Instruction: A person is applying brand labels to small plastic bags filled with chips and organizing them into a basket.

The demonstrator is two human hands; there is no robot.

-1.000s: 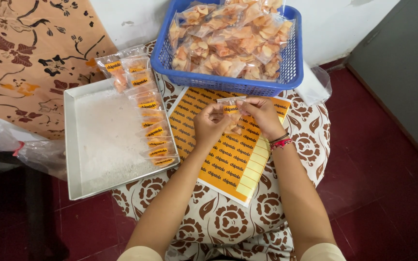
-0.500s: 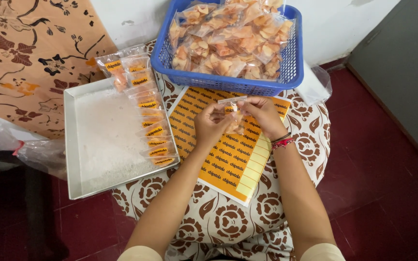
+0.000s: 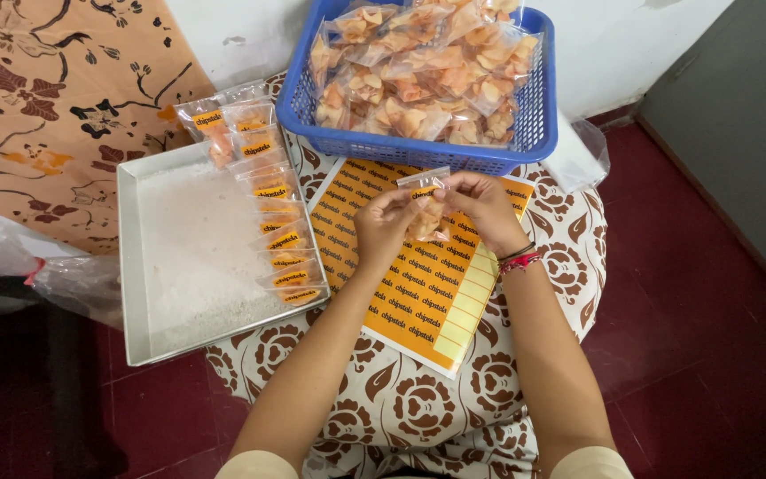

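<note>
So over on the far left of the sticker sheet [image 3: 418,284] we've got a crumpled clear plastic bag [image 3: 64,279] on the dark red floor, with a floral orange cloth [image 3: 46,98] behind it. Closer to the sheet, just off its left edge, sits a metal tray [image 3: 197,257], mostly bare and whitish inside. Along the tray's right side, the side nearest the sheet, there's a row of small labelled packets [image 3: 268,213], each with an orange sticker, overlapping one another from the tray's far corner down to its near one.

The sheet itself is orange with rows of stickers, and a strip along its right edge is already peeled to pale yellow. It lies on a brown-and-white patterned cloth [image 3: 401,408].

Right above the sheet's upper half, our left hand [image 3: 383,222] and right hand [image 3: 480,208] are both up off it, pinching one small clear snack packet [image 3: 427,208] between them. Left fingers closed on its left edge, right fingers closed on the top right, and an orange sticker shows at the packet's top. A red and black band sits on the right wrist.

Just past the sheet's far edge is a blue plastic basket [image 3: 418,151] heaped with unlabelled chip packets [image 3: 427,71]. Off the sheet's far right corner, a clear bag [image 3: 578,155] pokes out beside the basket.
</note>
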